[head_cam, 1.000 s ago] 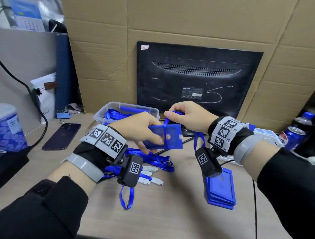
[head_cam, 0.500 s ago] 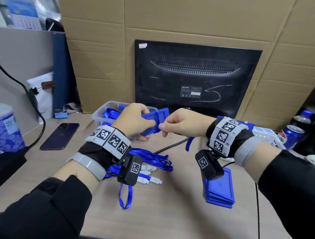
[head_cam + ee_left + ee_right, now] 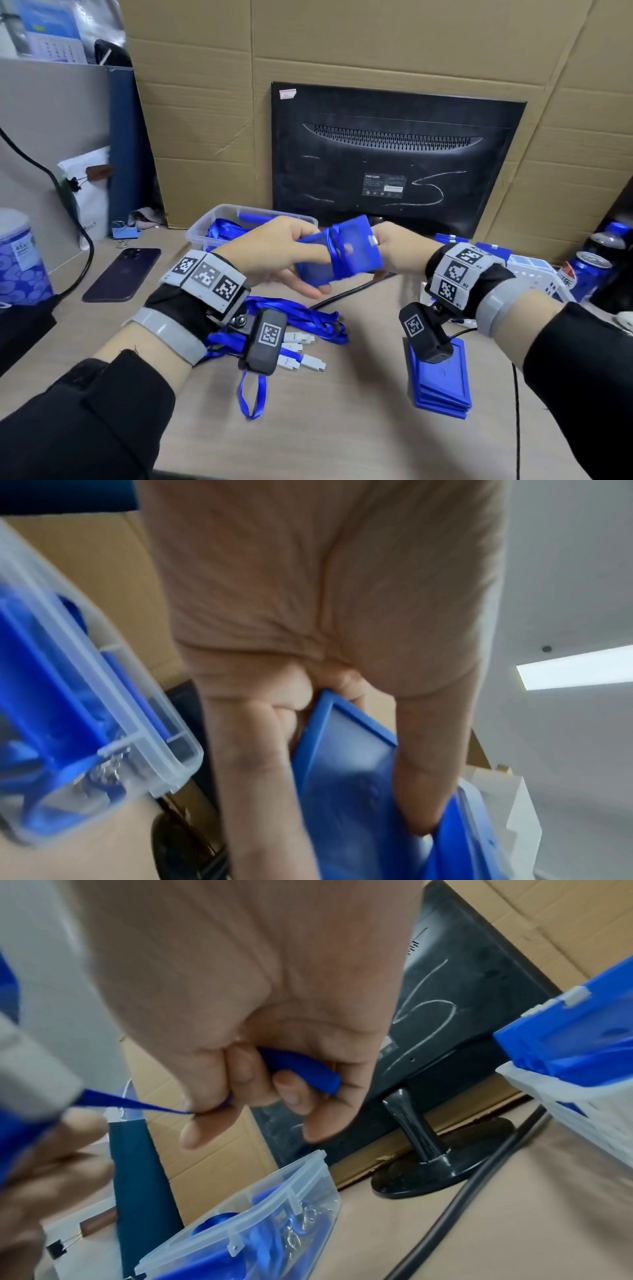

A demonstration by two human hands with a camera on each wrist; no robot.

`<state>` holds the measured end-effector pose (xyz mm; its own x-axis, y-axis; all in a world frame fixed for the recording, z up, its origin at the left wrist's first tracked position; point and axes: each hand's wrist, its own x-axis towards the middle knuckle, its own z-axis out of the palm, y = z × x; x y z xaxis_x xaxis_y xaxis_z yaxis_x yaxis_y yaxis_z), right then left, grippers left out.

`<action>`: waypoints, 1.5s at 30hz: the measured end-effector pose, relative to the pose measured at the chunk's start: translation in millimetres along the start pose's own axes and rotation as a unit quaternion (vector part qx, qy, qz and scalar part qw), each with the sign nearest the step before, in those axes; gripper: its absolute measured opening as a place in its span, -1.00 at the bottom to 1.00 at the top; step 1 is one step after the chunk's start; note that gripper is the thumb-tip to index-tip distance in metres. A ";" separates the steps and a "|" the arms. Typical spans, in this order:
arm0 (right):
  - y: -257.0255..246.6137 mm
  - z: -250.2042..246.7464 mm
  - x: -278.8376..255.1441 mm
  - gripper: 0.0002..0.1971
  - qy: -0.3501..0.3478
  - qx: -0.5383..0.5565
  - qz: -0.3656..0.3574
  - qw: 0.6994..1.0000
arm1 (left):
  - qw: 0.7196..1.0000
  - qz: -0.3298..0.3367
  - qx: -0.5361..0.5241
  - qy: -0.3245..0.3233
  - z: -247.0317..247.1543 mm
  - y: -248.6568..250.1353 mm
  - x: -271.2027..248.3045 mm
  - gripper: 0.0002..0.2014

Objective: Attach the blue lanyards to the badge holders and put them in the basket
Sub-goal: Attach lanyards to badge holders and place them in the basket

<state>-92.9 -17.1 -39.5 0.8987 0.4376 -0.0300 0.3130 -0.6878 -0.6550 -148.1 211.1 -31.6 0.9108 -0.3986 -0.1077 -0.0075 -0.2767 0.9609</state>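
A blue badge holder point(image 3: 346, 260) is held above the table in the head view, in front of the monitor's foot. My left hand point(image 3: 310, 260) grips its left end, thumb on top and fingers beneath; the left wrist view shows the same badge holder point(image 3: 346, 764) in that grip. A blue lanyard point(image 3: 333, 251) loops round the holder's middle. My right hand point(image 3: 380, 241) sits at the holder's right end. Its fingers curl round the lanyard strap point(image 3: 301, 1069), which runs taut to the left. The white basket point(image 3: 534, 277) stands at the right with blue holders in it.
A clear plastic box point(image 3: 205, 229) with lanyards stands behind my left hand. Loose lanyards point(image 3: 308, 318) and a stack of badge holders point(image 3: 442, 387) lie on the table. A phone point(image 3: 123, 274), a monitor point(image 3: 394, 161), drink cans point(image 3: 585, 274) and a black cable point(image 3: 346, 294) are around.
The holder has turned from hanging upright to lying nearly flat between my hands. My right hand moved from its top to its right end, and the strap now wraps round the middle.
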 end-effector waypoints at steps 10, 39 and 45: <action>-26.7 -12.4 -11.2 -0.78 0.029 -0.173 -0.097 0.980 | 0.985 -0.074 0.049 0.146 -3.9 -11.7 18.1 -0.74; -9.6 -21.4 -21.2 -0.44 0.080 -0.089 -0.082 0.989 | 0.992 -0.031 0.122 -0.023 23.5 7.3 20.5 -0.59; 1.6 -33.2 -43.2 -0.37 -0.017 -0.050 -0.038 0.998 | 0.988 -0.016 0.128 -0.085 47.8 19.7 28.4 -0.73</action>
<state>-121.0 -56.3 -14.2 0.8609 0.5087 -0.0090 0.4107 -0.7052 -0.5779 -142.1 152.5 -27.9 0.8296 -0.5216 -0.1991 -0.1046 -0.4955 0.8623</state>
